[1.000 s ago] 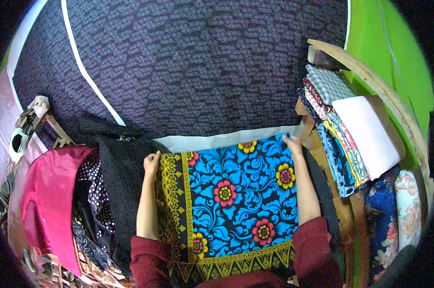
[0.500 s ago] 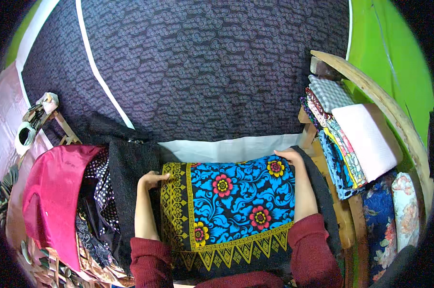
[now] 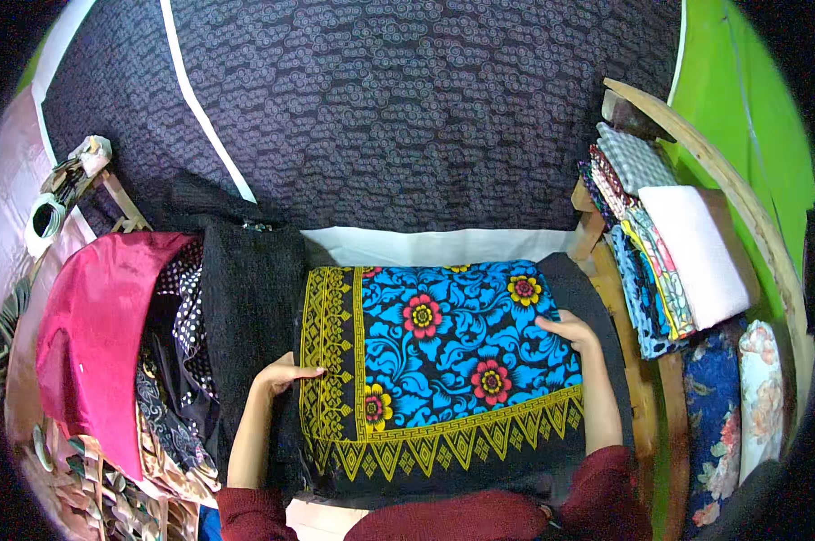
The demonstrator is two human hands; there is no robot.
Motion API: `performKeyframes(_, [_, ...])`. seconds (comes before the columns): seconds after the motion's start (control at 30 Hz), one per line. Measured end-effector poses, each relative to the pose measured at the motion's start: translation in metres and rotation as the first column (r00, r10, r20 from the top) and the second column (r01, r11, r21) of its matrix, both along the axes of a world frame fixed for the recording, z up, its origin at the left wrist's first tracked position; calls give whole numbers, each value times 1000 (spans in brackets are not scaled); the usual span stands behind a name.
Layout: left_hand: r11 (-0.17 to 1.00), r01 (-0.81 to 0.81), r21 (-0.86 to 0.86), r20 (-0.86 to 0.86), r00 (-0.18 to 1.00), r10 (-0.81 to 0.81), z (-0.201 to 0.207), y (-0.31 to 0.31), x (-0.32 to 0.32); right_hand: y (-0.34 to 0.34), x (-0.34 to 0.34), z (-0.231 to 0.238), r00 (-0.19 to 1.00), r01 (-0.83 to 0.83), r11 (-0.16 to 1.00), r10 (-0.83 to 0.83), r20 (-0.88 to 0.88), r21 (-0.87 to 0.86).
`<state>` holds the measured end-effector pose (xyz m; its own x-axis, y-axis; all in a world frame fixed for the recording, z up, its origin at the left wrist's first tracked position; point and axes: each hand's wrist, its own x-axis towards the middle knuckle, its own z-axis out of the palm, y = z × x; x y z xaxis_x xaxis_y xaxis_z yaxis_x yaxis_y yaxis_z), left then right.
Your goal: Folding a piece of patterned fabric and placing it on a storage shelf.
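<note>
A batik cloth (image 3: 461, 334), blue and black with red and yellow flowers and a gold patterned border, lies spread in front of me over black fabric. My left hand (image 3: 279, 374) holds its left edge, thumb on top of the gold border and fingers tucked beneath or behind. At the right edge, my right hand (image 3: 571, 331) pinches the cloth, its thumb lying on the blue pattern; the other fingers are partly hidden. Black fabric (image 3: 613, 361) shows past the cloth's right side. Close to my left hand hangs a black textured garment (image 3: 254, 316).
Left of the black garment hang a pink satin cloth (image 3: 101, 334) and a polka-dot cloth (image 3: 189, 361). On the right, folded fabrics (image 3: 696, 257) are stacked beside a curved wooden piece (image 3: 723, 149) and floral rolls (image 3: 759, 397). A dark patterned cloth (image 3: 407, 117) fills the background.
Both hands have slid down toward me along the cloth's sides. The cloth's near part looks wider and its far edge sits higher in view. The whole view has shifted slightly.
</note>
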<state>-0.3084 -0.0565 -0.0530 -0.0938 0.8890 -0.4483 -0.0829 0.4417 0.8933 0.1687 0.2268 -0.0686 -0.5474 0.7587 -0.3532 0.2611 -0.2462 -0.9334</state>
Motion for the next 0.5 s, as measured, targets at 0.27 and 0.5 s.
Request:
performKeyframes(0.27, [905, -355, 233, -132, 911, 391, 25, 0, -3, -5, -5, 34, 943, 201, 969, -153, -295, 143])
performKeyframes(0.5, [726, -386, 569, -208, 786, 582, 125, 29, -18, 8, -30, 107, 778, 541, 719, -232, -583, 436])
